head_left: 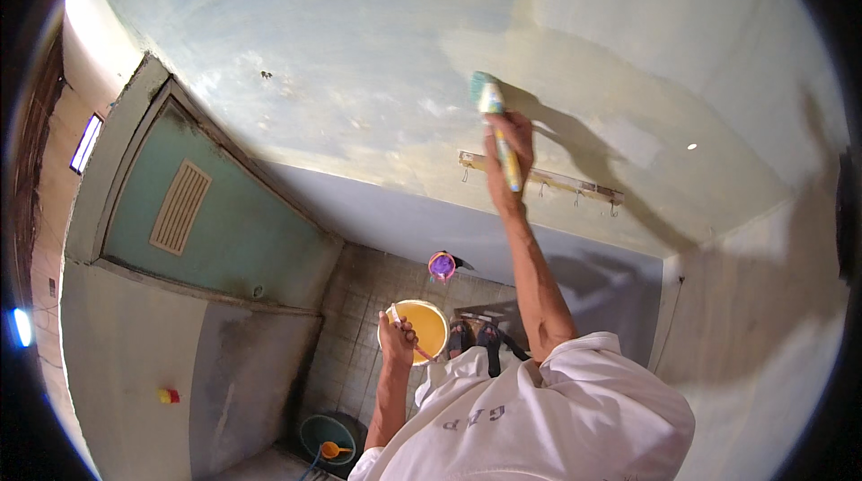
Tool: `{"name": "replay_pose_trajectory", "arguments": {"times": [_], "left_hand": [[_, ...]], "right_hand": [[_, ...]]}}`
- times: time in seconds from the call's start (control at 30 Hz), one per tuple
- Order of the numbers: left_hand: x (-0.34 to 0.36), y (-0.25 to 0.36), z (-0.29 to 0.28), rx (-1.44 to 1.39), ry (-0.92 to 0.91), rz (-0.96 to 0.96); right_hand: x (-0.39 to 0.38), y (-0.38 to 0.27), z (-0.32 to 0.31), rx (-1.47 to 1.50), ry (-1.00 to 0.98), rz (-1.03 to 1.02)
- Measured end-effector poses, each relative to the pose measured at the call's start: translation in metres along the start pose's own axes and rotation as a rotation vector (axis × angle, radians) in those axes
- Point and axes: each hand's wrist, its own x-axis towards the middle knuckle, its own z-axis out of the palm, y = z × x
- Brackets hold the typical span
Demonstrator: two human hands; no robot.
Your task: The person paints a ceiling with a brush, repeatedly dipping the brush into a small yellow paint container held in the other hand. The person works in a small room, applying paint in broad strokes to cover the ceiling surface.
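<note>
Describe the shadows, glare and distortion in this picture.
Head view throughout: the right hand and paintbrush cast a dark shadow rightward across the wall; glare washes out the upper-left rim; the green door looks skewed and black fisheye edges round the corners.

A loose white shirt [557, 418] bears dark lettering [474, 419]. Its sleeves [593, 348] leave both forearms [532, 270] bare. Dark, strapped sandals [493, 357] are worn.

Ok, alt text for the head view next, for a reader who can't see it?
A person's right hand holds a teal-bristled paintbrush up to a patchy pale wall. The left hand grips something slim in front of a white-rimmed bucket, yellow-orange inside; a tiled floor and green door also show.
</note>
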Motion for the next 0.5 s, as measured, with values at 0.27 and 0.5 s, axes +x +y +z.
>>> {"name": "replay_pose_trajectory", "arguments": {"times": [0.27, 0.5], "left_hand": [[0.002, -0.003, -0.004, -0.02, -0.006, -0.008], [0.0, -0.007, -0.006, -0.03, -0.015, 0.017]], "right_hand": [[-0.025, -0.013, -0.031, -0.419, 0.188, -0.118], [-0.042, 0.006, 0.071, -0.377, -0.024, -0.071]]}}
